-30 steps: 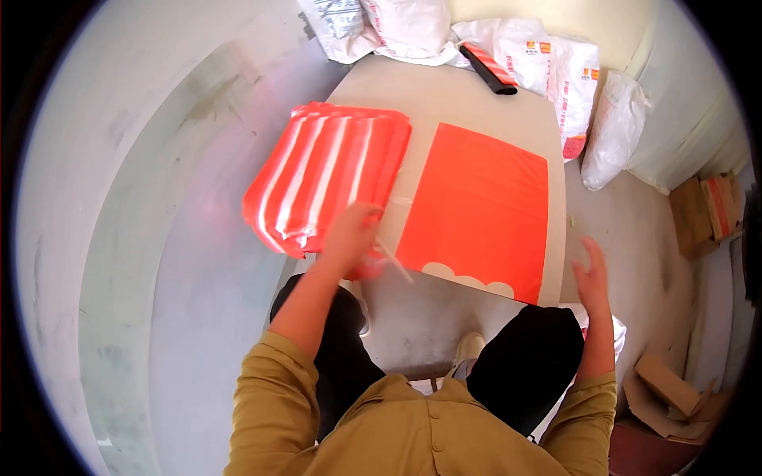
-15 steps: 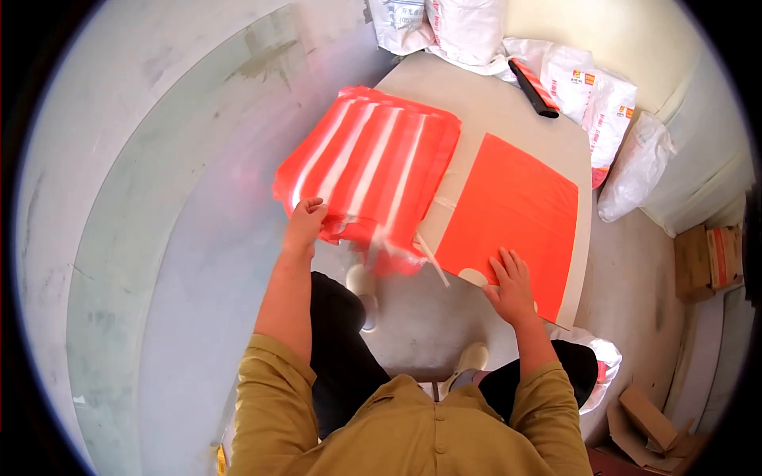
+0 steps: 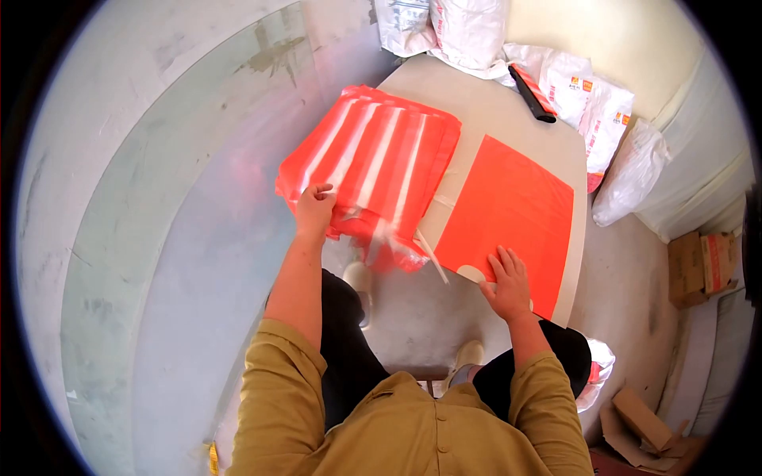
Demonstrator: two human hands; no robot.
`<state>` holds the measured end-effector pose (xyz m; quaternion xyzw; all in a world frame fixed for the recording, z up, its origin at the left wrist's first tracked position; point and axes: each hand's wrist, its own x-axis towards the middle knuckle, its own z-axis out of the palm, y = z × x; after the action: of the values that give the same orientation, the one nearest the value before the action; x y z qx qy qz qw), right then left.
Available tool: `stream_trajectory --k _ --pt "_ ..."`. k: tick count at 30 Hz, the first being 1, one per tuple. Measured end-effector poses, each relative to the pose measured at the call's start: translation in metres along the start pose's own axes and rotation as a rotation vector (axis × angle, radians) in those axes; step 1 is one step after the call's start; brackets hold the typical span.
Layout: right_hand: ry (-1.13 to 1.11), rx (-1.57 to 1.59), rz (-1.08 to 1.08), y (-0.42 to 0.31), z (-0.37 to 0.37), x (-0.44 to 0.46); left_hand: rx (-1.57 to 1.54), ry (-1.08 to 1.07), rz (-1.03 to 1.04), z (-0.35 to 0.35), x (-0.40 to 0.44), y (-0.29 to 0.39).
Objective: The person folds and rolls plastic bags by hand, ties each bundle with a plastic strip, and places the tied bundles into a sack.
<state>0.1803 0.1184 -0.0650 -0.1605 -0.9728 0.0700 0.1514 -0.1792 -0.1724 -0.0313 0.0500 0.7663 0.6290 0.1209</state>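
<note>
My left hand (image 3: 316, 208) is over the near-left part of a stack of red-and-white striped plastic bags (image 3: 373, 147). Its fingers are curled together, and I cannot make out what lies between them. Loose, partly see-through plastic hangs from the stack's near edge over the table's edge. To the right, my right hand (image 3: 508, 283) lies open, fingers spread, on a flat red sheet (image 3: 516, 210), which looks like a plastic bag with a rounded cut-out at its near edge. Beside the stack, a thin pale strip (image 3: 432, 258) sticks out past the table edge.
The stack and sheet lie on a beige table (image 3: 448, 83). A black-and-red object (image 3: 533, 94) rests at its far right edge. White sacks (image 3: 468, 32) stand behind. Cardboard boxes (image 3: 702, 266) are at the right, with opened cardboard (image 3: 643, 420) lower down. A pale wall (image 3: 182, 159) curves along the left.
My left hand has moved a little right and up over the striped stack. My right hand stays flat on the red sheet. The view has shifted slightly.
</note>
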Motion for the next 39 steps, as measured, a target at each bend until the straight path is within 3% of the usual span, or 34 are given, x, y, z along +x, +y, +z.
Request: stream_trajectory --k 1,4,7,13,19,22,27,30,35,37,39 --pt "0.003 0.001 -0.004 0.0 0.0 0.0 -0.016 0.008 0.024 0.0 0.002 -0.001" --pt "0.011 0.007 -0.007 -0.001 0.001 0.001 -0.488 -0.017 -0.083 0.006 0.004 0.002" --pt "0.019 0.016 -0.006 0.001 0.003 0.001 -0.818 0.156 -0.236 0.015 0.012 -0.005" --pt "0.011 0.022 -0.013 0.0 0.0 0.002 -0.946 0.198 -0.361 0.015 0.0 0.003" --pt "0.039 0.028 0.009 -0.001 -0.001 -0.001 -0.701 0.052 -0.363 0.029 -0.016 0.017" --pt "0.027 0.008 0.021 0.0 0.002 -0.002 -0.909 0.094 -0.423 0.033 -0.024 0.031" --pt "0.022 0.029 0.012 0.004 0.001 0.0 -0.998 -0.099 -0.303 0.035 -0.044 0.058" --pt "0.086 0.192 0.035 0.013 0.014 0.006 -0.974 -0.143 -0.299 0.039 -0.039 0.054" --pt "-0.117 1.249 0.342 -0.057 0.01 0.06 -0.94 -0.107 -0.326 0.047 -0.054 0.073" --pt "-0.2 1.456 0.497 -0.089 -0.002 0.095 -0.936 -0.13 -0.329 0.045 -0.065 0.085" --pt "-0.13 1.658 0.585 -0.115 0.011 0.126 -0.938 -0.179 -0.324 0.047 -0.065 0.085"
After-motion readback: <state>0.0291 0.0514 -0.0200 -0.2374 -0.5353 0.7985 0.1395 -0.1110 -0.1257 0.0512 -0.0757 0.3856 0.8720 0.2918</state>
